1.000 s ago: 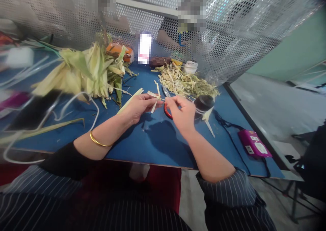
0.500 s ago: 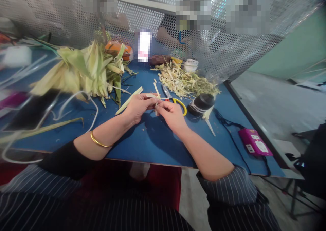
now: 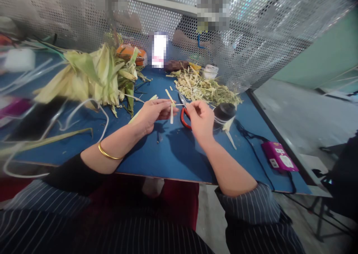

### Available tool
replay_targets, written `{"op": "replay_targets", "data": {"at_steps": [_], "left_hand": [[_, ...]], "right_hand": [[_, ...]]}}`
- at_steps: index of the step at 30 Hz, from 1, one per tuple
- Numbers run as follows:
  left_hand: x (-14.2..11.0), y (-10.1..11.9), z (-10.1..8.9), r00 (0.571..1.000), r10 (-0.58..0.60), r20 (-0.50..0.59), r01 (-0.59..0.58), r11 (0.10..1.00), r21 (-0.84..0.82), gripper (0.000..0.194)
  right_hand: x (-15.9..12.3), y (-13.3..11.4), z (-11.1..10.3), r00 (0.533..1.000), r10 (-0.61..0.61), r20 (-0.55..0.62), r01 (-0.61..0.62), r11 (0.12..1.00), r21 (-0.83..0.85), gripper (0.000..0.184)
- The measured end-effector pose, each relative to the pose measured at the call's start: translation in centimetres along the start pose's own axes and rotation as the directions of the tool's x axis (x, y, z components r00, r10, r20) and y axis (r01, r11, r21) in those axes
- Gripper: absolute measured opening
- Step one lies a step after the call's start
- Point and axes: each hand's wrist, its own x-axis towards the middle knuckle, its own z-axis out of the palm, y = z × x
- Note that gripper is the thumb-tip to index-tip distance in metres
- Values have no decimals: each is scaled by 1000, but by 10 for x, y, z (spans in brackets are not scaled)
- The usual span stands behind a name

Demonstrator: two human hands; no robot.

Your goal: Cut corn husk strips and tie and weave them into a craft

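Pinched in the fingertips of my left hand [image 3: 151, 114] is a small piece of folded corn husk strips [image 3: 171, 115], one strip pointing up and another hanging down. From it a thin pale thread [image 3: 180, 104] runs sideways to my right hand [image 3: 201, 120], whose thumb and fingertips are closed on its end. Scissors [image 3: 185, 119] with a red handle lie on the table behind my right hand, which partly hides them. Just right of that hand sits a black spool-like object [image 3: 224, 112] wound with white thread. A pale husk strip [image 3: 137, 115] lies partly under my left hand.
On the blue table [image 3: 156, 160], a heap of corn husks [image 3: 97, 71] lies at left and a pile of husk scraps [image 3: 207, 88] at the back right. A white cable [image 3: 104, 123], a purple box [image 3: 279, 157] and a lit screen [image 3: 159, 50] are around. A perforated screen [image 3: 167, 11] stands behind.
My right hand has moved right, away from my left hand, drawing the thread out between them. It now covers the scissors' yellow handle. My left hand stays nearly in place.
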Motion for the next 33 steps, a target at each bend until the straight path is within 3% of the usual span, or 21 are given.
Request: {"op": "replay_targets", "data": {"at_steps": [2, 6, 16, 19, 21, 24, 28, 33], "left_hand": [[-1, 1, 0, 1000, -7, 21, 6, 1000, 20, 28], [-3, -2, 1, 999, -3, 32, 1, 998, 70, 26], [0, -7, 4, 998, 45, -38, -41, 994, 101, 16], [1, -9, 4, 996, 67, -62, -60, 993, 97, 12], [0, -7, 4, 996, 60, -65, -50, 988, 146, 12], [-4, -1, 5, 999, 43, -14, -37, 960, 277, 13], [-9, 4, 8, 999, -21, 40, 5, 933, 361, 11], [-7, 1, 8, 995, 24, 101, -63, 915, 400, 11]], "right_hand": [[4, 4, -1, 1000, -28, 3, 28, 999, 26, 19], [3, 5, 1, 985, -21, 171, 18, 1000, 14, 17], [-7, -6, 1, 948, -224, 225, 277, 929, -244, 16], [-8, -7, 1, 934, -249, 256, 312, 917, -248, 16], [-6, -7, 0, 951, -182, 250, 229, 957, -177, 18], [0, -4, -2, 979, -7, 202, 6, 1000, 5, 21], [6, 0, 0, 953, 138, 270, -209, 943, 257, 17], [6, 1, 3, 930, 213, 298, -306, 899, 314, 17]]}}
